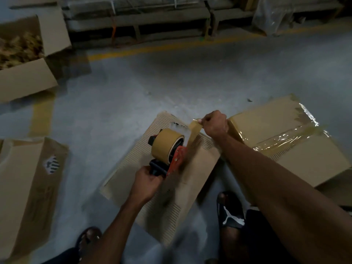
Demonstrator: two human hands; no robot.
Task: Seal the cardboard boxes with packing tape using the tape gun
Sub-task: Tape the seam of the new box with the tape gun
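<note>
The left hand [147, 182] is clenched round the black handle of the tape gun [167, 152], which carries a full roll of brown packing tape [165, 144] and hangs over a flat sheet of corrugated cardboard [171, 187] lying on the concrete floor [133, 82]. The right hand [215, 123] pinches the free end of the tape between thumb and fingers, so that grip is grasping the tape strip [193, 130], drawn up and away from the roll toward the far edge of the sheet.

Just beside that sheet, on the right, sits a closed cardboard box [295, 147] whose top already bears shiny tape along its seams. Another box [24, 180] lies at the left edge of the floor, and an open box [28, 54] holding straw-like filling stands toward the far left corner. The person's sandalled feet [231, 212] are planted close to the near edge of the sheet.

The likely trouble here lies in the loose strip. If it goes slack, it may fold on itself and stick to the roll or to the fingers. Pulled at an angle to the roll, it could split or run off crooked, and the seam would then be covered badly. The gun's cutting edge cannot be made out, so fingers near the front of the gun may be at risk.
</note>
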